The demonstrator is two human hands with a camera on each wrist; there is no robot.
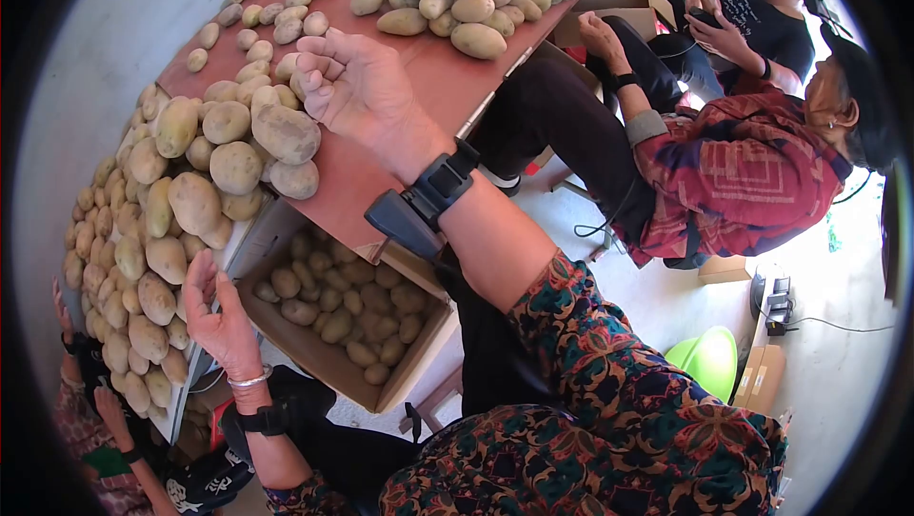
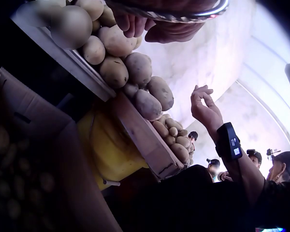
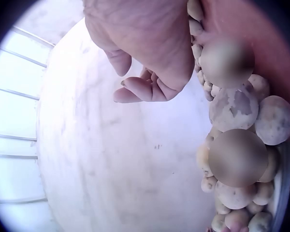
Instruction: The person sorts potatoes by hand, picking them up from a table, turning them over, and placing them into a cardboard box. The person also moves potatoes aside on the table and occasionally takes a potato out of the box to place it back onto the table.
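Note:
My left hand [image 1: 224,321], with a silver bracelet [image 2: 183,18] at its wrist, is raised beside the front edge of a heap of potatoes [image 1: 195,202]. It holds nothing, and its fingers bend loosely. Above the red tabletop [image 1: 338,197], my right hand [image 1: 357,97] hangs palm up near the larger potatoes, also without anything in it. In the right wrist view the fingers of the right hand [image 3: 140,58] curl softly, with potatoes [image 3: 234,108] off to one side. Below the table edge stands a cardboard box [image 1: 400,397] filled with potatoes [image 1: 352,311].
Another potato pile [image 1: 466,2] and scattered small potatoes [image 1: 286,16] lie farther along the table. A seated person in a red patterned shirt [image 1: 733,178] and others sit alongside. A green basin [image 1: 706,359] stands on the floor, and a yellow container [image 2: 108,145] is under the table.

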